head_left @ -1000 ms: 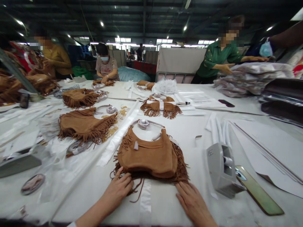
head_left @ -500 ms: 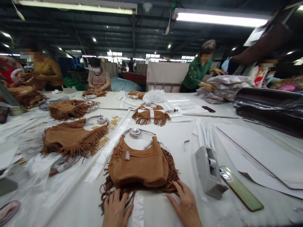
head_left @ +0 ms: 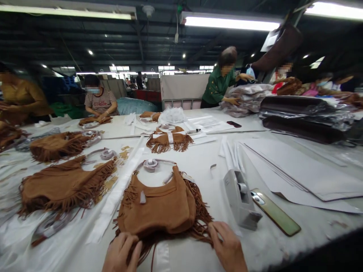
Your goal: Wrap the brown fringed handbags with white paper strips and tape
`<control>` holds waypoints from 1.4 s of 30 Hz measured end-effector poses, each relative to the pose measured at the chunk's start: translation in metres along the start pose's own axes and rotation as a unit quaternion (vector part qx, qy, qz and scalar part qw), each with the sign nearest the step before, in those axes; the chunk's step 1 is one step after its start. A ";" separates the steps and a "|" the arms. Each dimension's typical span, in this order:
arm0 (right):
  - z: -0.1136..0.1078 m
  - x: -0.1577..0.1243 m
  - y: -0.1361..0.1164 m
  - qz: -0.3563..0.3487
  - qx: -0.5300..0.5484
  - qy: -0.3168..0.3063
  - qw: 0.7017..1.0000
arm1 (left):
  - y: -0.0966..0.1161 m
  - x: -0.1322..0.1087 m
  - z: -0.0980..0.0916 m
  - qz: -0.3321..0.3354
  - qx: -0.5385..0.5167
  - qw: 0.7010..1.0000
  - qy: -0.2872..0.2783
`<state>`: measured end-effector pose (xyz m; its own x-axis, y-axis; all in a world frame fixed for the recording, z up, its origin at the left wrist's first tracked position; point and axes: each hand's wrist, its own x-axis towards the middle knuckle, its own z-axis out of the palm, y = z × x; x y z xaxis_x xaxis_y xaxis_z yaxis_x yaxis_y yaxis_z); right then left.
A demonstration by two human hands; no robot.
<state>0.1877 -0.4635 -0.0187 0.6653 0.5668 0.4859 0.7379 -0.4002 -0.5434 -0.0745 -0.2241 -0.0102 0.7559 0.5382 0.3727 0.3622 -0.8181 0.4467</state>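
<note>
Brown fringed shoulder bag (head_left: 155,209) lying on white table (head_left: 195,158) right in front of the person, strap (head_left: 150,165) pointing away; gray tape dispenser (head_left: 241,200) to its right. Left hand (head_left: 121,252) half curled at bottom-left fringe (head_left: 146,249), right hand (head_left: 227,245) bent with thumb near fingers at bottom-right fringe, can't tell if either grips; green phone (head_left: 276,211) beside dispenser, small pale tag (head_left: 142,197) on bag front.
</note>
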 end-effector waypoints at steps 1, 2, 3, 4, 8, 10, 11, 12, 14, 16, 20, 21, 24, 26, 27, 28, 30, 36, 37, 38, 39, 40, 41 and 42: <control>0.001 0.007 -0.007 0.064 0.021 -0.015 0.998 | 0.017 0.023 -0.005 -0.021 -0.046 0.998 -0.021; 0.004 0.014 -0.013 0.123 0.036 -0.039 0.991 | 0.037 0.049 -0.007 -0.040 -0.078 0.995 -0.052; 0.007 0.022 -0.020 0.170 0.044 -0.069 0.982 | 0.057 0.076 -0.004 -0.057 -0.092 0.990 -0.095; 0.011 0.030 -0.026 0.202 0.046 -0.097 0.973 | 0.076 0.103 0.003 -0.075 -0.091 0.983 -0.139; 0.028 0.051 -0.041 0.240 0.026 -0.143 0.960 | 0.123 0.179 0.051 -0.125 -0.077 0.951 -0.272; 0.033 0.054 -0.042 0.249 0.011 -0.142 0.958 | 0.123 0.193 0.075 -0.121 -0.095 0.942 -0.299; 0.035 0.056 -0.042 0.254 0.004 -0.145 0.956 | 0.119 0.195 0.084 -0.120 -0.108 0.936 -0.314; 0.035 0.057 -0.041 0.258 -0.004 -0.150 0.955 | 0.112 0.195 0.090 -0.121 -0.127 0.928 -0.329; 0.034 0.060 -0.038 0.259 -0.020 -0.169 0.951 | 0.097 0.189 0.097 -0.130 -0.179 0.905 -0.363; 0.032 0.067 -0.033 0.248 -0.031 -0.201 0.947 | 0.083 0.183 0.098 -0.145 -0.242 0.874 -0.396; 0.031 0.086 -0.022 0.196 -0.012 -0.278 0.940 | 0.067 0.175 0.098 -0.176 -0.355 0.817 -0.419; 0.032 0.091 -0.019 0.184 -0.004 -0.296 0.937 | 0.065 0.174 0.099 -0.184 -0.374 0.808 -0.417; 0.040 0.102 -0.013 0.159 0.020 -0.344 0.925 | 0.061 0.174 0.102 -0.203 -0.413 0.785 -0.415; 0.048 0.105 -0.008 0.148 0.035 -0.373 0.915 | 0.060 0.174 0.106 -0.206 -0.428 0.777 -0.414; 0.052 0.106 -0.006 0.144 0.039 -0.383 0.912 | 0.059 0.173 0.107 -0.205 -0.432 0.776 -0.411; 0.056 0.106 -0.004 0.142 0.040 -0.389 0.909 | 0.059 0.172 0.109 -0.202 -0.434 0.778 -0.407; 0.063 0.105 -0.003 0.139 0.031 -0.388 0.911 | 0.058 0.170 0.114 -0.192 -0.430 0.788 -0.396; 0.060 0.093 -0.011 0.078 -0.016 -0.334 0.939 | 0.040 0.165 0.128 -0.103 -0.390 0.862 -0.307; 0.056 0.090 -0.011 0.063 -0.024 -0.325 0.943 | 0.034 0.164 0.130 -0.060 -0.373 0.879 -0.292; 0.053 0.086 -0.009 0.056 -0.027 -0.308 0.949 | 0.027 0.163 0.133 -0.011 -0.356 0.890 -0.284; 0.050 0.081 -0.005 0.059 -0.027 -0.285 0.956 | 0.019 0.161 0.136 0.044 -0.334 0.898 -0.283; 0.049 0.076 0.000 0.072 -0.026 -0.257 0.963 | 0.013 0.159 0.139 0.105 -0.304 0.903 -0.285; 0.049 0.071 0.006 0.093 -0.022 -0.229 0.969 | 0.007 0.158 0.142 0.165 -0.266 0.905 -0.286; 0.050 0.066 0.013 0.118 -0.018 -0.203 0.972 | 0.002 0.156 0.145 0.216 -0.226 0.906 -0.285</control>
<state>0.2357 -0.3953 -0.0281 0.7226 0.6903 0.0357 0.5782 -0.5753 -0.5785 0.1236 -0.1711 -0.0693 0.9796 -0.1096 0.1685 -0.1969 -0.6911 0.6954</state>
